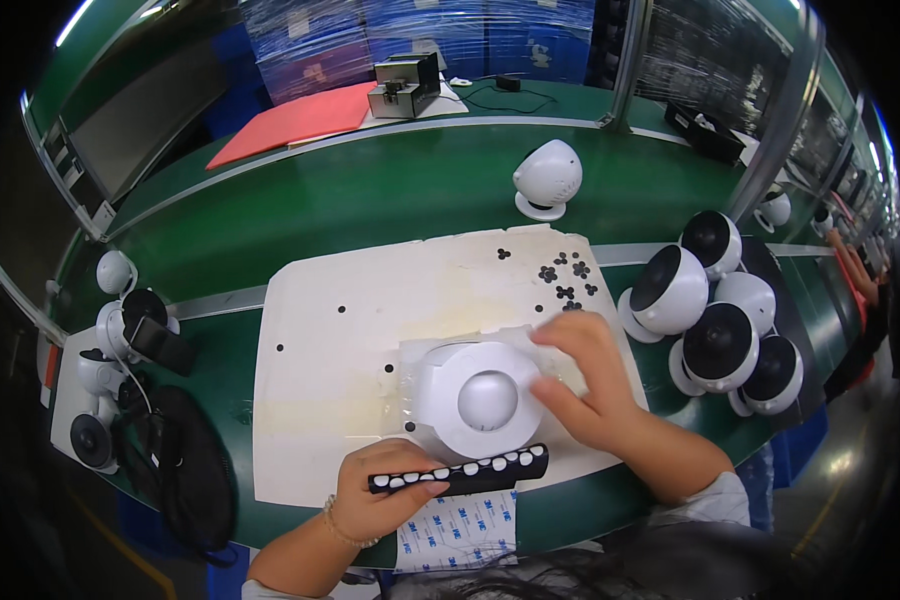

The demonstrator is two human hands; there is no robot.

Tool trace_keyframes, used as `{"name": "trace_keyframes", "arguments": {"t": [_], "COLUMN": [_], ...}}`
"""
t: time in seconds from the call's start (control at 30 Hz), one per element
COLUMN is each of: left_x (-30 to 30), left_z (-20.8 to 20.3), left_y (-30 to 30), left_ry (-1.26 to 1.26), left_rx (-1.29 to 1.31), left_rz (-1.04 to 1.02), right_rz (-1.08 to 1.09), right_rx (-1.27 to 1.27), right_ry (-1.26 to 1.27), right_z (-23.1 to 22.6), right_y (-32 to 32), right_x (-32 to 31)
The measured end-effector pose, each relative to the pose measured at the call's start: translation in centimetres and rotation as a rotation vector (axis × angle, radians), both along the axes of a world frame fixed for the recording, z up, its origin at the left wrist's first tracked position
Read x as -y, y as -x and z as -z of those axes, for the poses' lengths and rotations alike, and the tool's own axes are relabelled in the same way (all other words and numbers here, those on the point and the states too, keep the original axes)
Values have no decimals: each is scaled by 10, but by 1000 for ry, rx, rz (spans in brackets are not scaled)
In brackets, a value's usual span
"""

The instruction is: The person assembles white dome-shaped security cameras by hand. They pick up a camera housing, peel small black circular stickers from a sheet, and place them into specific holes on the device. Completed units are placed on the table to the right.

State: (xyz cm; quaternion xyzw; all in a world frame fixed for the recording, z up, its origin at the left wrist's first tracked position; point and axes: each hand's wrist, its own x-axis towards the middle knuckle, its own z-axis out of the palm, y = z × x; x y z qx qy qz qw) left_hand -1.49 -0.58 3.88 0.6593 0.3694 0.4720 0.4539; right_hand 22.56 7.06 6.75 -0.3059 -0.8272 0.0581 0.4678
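My left hand grips a black strip with a row of white round spots along its edge. The strip is in front of a white rounded device, which lies on a pad with its round base facing up. At the device's right side is my right hand, thumb and forefinger spread apart. Its thumb tip is close to the base's rim; whether they touch I cannot tell. Beneath the strip, a white sheet with blue print hangs at the table's near edge.
A pale cardboard sheet covers the middle of the green table, with small black pieces at its far right. White camera-like units with black fronts crowd the right side. More devices and a black pouch lie left. One unit stands behind.
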Motion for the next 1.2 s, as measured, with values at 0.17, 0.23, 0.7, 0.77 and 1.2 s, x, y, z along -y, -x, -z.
{"name": "trace_keyframes", "arguments": {"t": [0.17, 0.23, 0.7, 0.77, 1.2], "left_x": [4, 5, 8, 9, 11], "left_z": [2, 1, 9, 8, -2], "left_y": [-3, -3, -2, 1, -3], "left_ry": [-32, -36, -50, -29, 72], "left_rx": [53, 45, 60, 8, -97], "left_rz": [-85, -113, -196, -194, -244], "right_rz": [-355, -354, -387, -342, -320], "right_rx": [77, 83, 12, 71, 300], "right_ry": [124, 69, 59, 95, 142], "right_z": [-10, -7, -20, -23, -34], "right_y": [2, 7, -4, -4, -6], "right_x": [29, 30, 21, 22, 30]}}
